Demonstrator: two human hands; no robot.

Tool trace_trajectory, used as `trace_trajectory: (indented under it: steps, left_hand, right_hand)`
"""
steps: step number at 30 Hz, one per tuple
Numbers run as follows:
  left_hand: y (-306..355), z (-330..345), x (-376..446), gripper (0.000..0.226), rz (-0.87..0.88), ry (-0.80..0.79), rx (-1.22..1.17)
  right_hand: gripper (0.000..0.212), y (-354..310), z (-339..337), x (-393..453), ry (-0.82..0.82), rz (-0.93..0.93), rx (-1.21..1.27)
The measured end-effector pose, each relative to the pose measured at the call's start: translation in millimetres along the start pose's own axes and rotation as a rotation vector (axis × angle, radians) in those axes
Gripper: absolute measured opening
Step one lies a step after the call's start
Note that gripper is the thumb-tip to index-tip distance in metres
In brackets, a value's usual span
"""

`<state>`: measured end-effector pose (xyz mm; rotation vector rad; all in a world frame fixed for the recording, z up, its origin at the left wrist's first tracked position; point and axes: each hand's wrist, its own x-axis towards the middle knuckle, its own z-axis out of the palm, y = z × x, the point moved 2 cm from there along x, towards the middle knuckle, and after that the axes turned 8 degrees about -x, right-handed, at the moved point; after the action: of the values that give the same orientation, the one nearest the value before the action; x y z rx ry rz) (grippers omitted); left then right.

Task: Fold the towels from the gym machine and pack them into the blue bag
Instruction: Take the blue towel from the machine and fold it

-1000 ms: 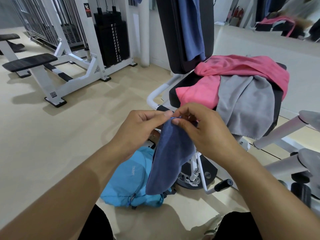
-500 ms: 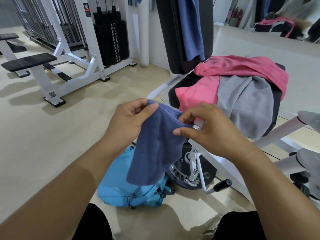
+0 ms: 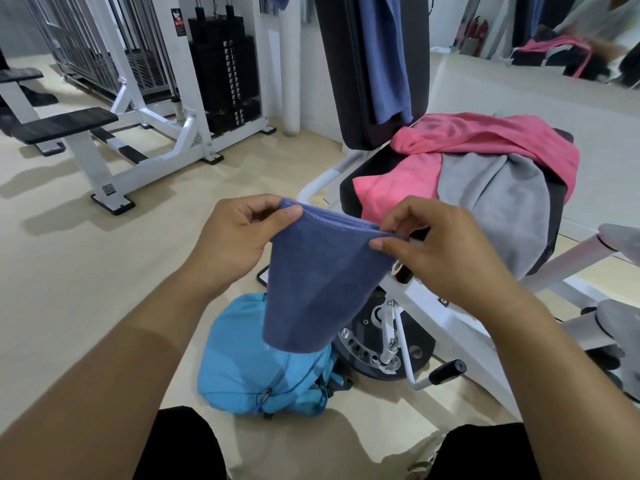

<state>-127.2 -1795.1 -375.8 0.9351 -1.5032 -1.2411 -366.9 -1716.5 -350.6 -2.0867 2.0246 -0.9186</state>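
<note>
Hands wider apart, towel stretched.

Person is wearing black shorts (both legs showing at bottom edge); forearms are showing bare, no sleeves, no wristwear.

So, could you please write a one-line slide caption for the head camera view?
Both hands, left and right, hold a folded dark blue towel above the light blue fabric bag on the gym floor.
</note>
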Motion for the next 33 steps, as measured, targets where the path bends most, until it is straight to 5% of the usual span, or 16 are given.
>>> trace_trajectory:
  steps: [7, 14, 17, 22, 28, 33]
  left_hand:
    - [1.0, -6.5, 1.3, 0.015, -0.046, -0.026, 0.157]
    - [-5.7, 6.4, -1.4, 0.033, -0.241, -0.034, 0.236]
    - [-9.3, 4.9, -0.7, 0.043, -0.184, 0.020, 0.336]
    - [-7.6, -3.6, -4.2, 0.014, 0.061, -0.085, 0.726]
    - [2.2, -13.6, -7.5, 0.047, 0.105, -0.094, 0.676]
    - [6.0, -7.7, -10.5, 0.050, 0.119, -0.125, 0.585]
  right_hand:
    - [0.034, 8.1, -3.6, 1.1, -0.073, 0.241, 0.491]
    - [0.043, -24.7, 18.4, -14.7, -0.500, 0.032, 0.515]
    - [0.036, -43.2, 40.6, -25.7, -0.639, -0.011, 0.536]
    - [0.025, -47.2, 58.6, -29.4, -0.768, -0.026, 0.477]
    - [0.019, -22.4, 64.8, -13.8, -0.416, 0.049, 0.132]
    - [0.051, -21.6, 73.9, -12.6, -0.334, 0.050, 0.084]
